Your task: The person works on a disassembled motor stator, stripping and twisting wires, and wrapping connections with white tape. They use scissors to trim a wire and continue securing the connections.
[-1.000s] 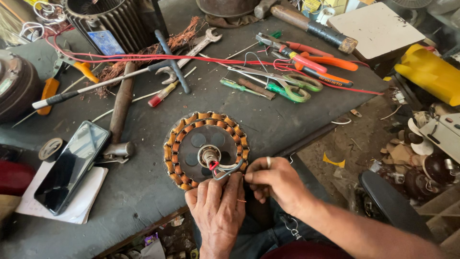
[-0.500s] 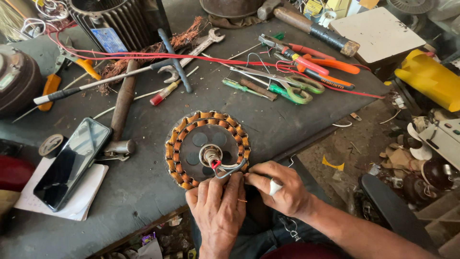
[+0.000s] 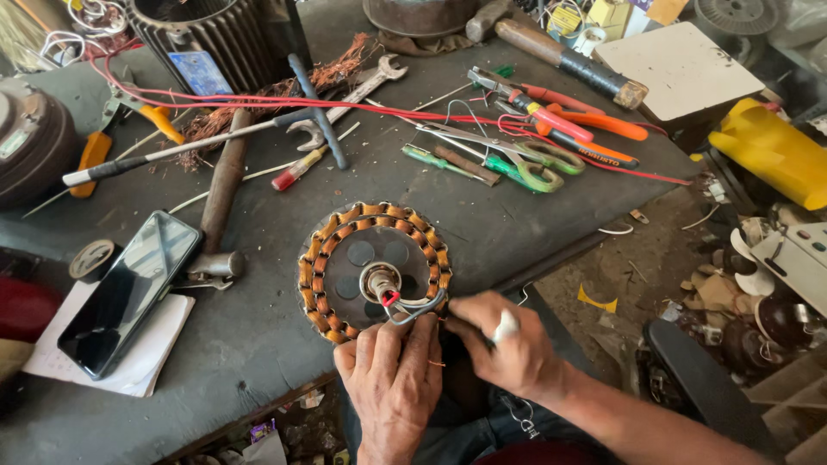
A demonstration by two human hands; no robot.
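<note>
Cluttered workbench (image 3: 258, 344), phone (image 3: 129, 293), scissors (image 3: 517, 159), hands on stator (image 3: 372, 269)

Stator (image 3: 373, 271) — glossy copper windings around a dull grey metal core; table (image 3: 534, 220) matt, grimy grey; phone (image 3: 127, 293) glossy black glass on white paper (image 3: 164, 340).

The left hand (image 3: 392, 379) lies palm down, its fingers stretched forward and close together. The right hand (image 3: 504, 349) comes in from the right, its fingers bent and pinched together. Both hands are just beside each other, their fingertips near.
</note>
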